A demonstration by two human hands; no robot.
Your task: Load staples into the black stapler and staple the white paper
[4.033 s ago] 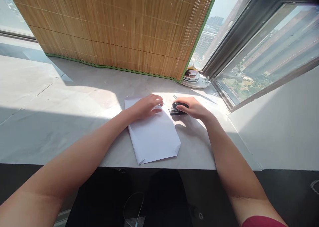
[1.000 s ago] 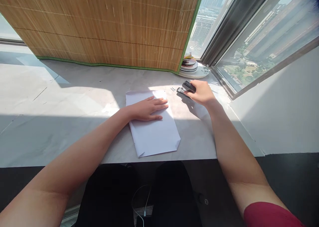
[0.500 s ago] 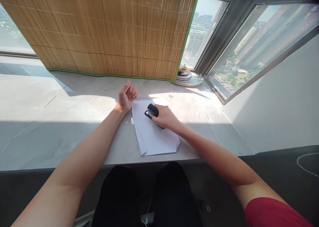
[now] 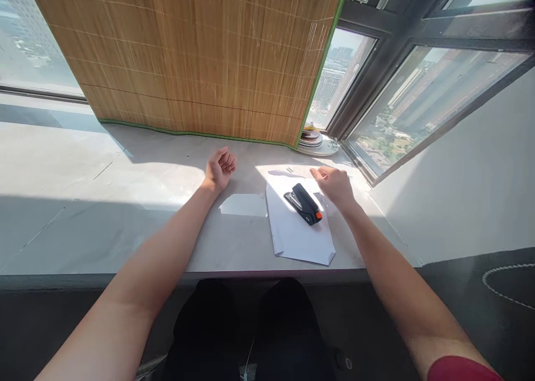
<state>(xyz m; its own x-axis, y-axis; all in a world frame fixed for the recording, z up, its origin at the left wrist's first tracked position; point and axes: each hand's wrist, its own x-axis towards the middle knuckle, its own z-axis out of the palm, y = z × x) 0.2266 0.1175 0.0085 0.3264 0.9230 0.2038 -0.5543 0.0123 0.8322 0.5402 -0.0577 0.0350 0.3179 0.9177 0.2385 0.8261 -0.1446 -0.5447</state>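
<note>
A black stapler (image 4: 304,204) with an orange end lies on white folded paper (image 4: 301,243), right of centre on the pale ledge. My right hand (image 4: 334,185) is just off the stapler's upper right side, over the paper's far right edge, with its fingers curled together and nothing seen in them. My left hand (image 4: 221,168) rests on the ledge left of the paper, curled in a loose fist, holding nothing visible.
Two loose staples (image 4: 289,170) lie beyond the paper. A bamboo blind (image 4: 200,58) hangs over the ledge's far side. Stacked plates (image 4: 314,141) stand in the window corner. The ledge's front edge (image 4: 251,272) runs above my knees.
My right hand has let go of the stapler and moved right. The paper, with the stapler on it, has shifted right, away from my left hand. My left hand stays curled.
</note>
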